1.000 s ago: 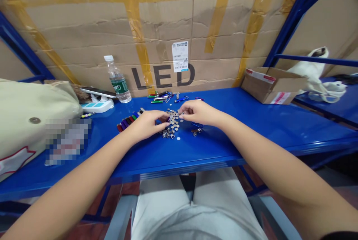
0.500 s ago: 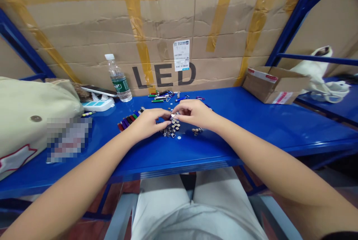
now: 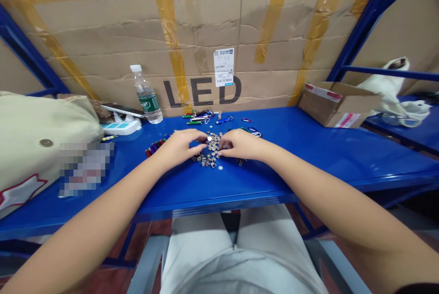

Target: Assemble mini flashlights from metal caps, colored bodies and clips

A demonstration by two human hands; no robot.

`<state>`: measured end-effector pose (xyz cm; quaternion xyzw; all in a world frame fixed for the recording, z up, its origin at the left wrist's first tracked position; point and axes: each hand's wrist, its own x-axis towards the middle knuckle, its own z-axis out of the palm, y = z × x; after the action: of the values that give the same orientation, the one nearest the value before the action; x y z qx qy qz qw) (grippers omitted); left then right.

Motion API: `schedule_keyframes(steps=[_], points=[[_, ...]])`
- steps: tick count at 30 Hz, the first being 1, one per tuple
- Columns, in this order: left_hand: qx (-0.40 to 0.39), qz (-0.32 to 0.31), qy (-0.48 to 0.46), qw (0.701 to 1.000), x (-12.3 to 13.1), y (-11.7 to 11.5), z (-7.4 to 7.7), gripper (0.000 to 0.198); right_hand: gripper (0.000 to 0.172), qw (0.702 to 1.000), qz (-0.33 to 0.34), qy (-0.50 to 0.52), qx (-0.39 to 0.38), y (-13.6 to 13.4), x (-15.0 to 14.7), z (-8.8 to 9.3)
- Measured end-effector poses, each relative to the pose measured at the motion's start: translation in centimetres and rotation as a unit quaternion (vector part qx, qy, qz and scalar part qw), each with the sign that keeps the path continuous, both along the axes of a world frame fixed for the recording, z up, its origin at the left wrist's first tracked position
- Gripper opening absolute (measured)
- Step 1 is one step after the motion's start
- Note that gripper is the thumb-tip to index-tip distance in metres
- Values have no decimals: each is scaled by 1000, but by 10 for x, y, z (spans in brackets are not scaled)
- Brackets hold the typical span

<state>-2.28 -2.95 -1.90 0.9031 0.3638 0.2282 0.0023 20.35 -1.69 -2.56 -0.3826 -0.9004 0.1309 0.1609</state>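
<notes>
A heap of small round silver metal discs (image 3: pixel 213 144) lies on the blue shelf, with a cluster of metal clasps (image 3: pixel 206 161) at its near edge. My left hand (image 3: pixel 180 147) rests at the heap's left side, fingertips by a bright disc. My right hand (image 3: pixel 240 144) rests at the right side, fingers touching the heap. Neither hand clearly holds anything. Left of my left hand lies a row of coloured small cylinders (image 3: pixel 156 147). Beyond the heap are several mini flashlights (image 3: pixel 197 118) and blue carabiner keyrings (image 3: pixel 254 131).
The blue steel shelf (image 3: pixel 274 170) has a front edge near my lap. A water bottle (image 3: pixel 147 97), phone (image 3: pixel 122 109) and power strip (image 3: pixel 121 127) stand back left, with a cream bag (image 3: pixel 37 147) beside them. An open cardboard box (image 3: pixel 338 111) sits back right against a taped cardboard wall (image 3: pixel 206 24).
My hands, close together above the heap half a second ago, have separated and lowered to either side of it. The head view has shifted slightly.
</notes>
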Motion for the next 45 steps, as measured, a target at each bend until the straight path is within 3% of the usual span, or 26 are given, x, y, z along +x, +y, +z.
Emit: schedule_keyframes(steps=[9, 12, 15, 18, 22, 27, 33, 40, 45], points=[[-5, -9, 9, 1000, 0, 1, 0, 25, 15, 999, 9, -50, -3, -2, -2, 3], [3, -20, 6, 1000, -1, 2, -2, 25, 13, 998, 14, 39, 47, 0, -1, 2], [14, -32, -7, 999, 0, 1, -3, 23, 14, 977, 53, 166, 127, -3, -3, 3], [20, -41, -23, 999, 2, -1, -2, 20, 12, 958, 87, 211, 176, -6, -7, 5], [17, -44, -31, 998, 3, -2, -1, 19, 12, 962, 99, 189, 173, -6, -9, 4], [11, -41, -41, 998, 2, -1, -1, 19, 19, 969, 67, 164, 173, -5, -7, 3], [15, -45, -40, 998, 1, -1, -1, 19, 17, 970, 108, 93, 197, -7, -6, 3], [17, -17, -29, 999, -1, 3, -2, 21, 15, 985, 11, 129, 111, -8, -3, 3], [36, -15, -6, 999, -3, 5, -3, 23, 14, 999, 20, -22, 33, -6, -2, 3]])
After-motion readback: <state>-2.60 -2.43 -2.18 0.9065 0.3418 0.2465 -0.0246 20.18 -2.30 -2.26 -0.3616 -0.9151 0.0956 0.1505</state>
